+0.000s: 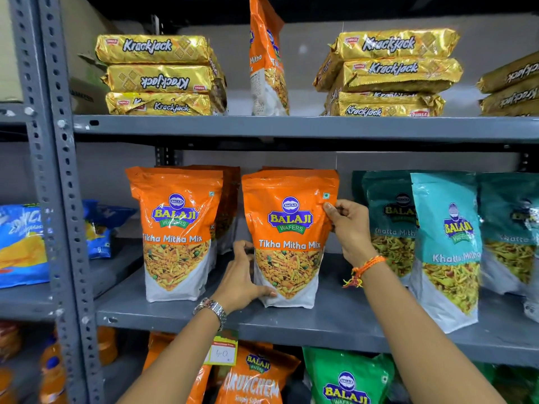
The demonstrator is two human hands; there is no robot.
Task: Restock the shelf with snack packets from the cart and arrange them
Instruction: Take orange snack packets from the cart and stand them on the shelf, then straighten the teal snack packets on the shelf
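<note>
An orange Tikha Mitha Mix packet (288,237) stands upright on the grey middle shelf (335,322). My left hand (242,278) grips its lower left edge, thumb on the white bottom corner. My right hand (348,228) pinches its upper right edge. More orange packets stand behind it. A second row of the same orange packets (175,231) stands just to the left. Teal Khatta Mitha packets (446,243) stand to the right. The cart is out of view.
Gold Krackjack stacks (157,75) (390,72) and one upright orange packet (267,59) sit on the top shelf. Orange and green packets (347,380) fill the shelf below, with a price tag (223,349) on its edge. Blue packets (23,246) lie in the left bay past the grey upright (62,199).
</note>
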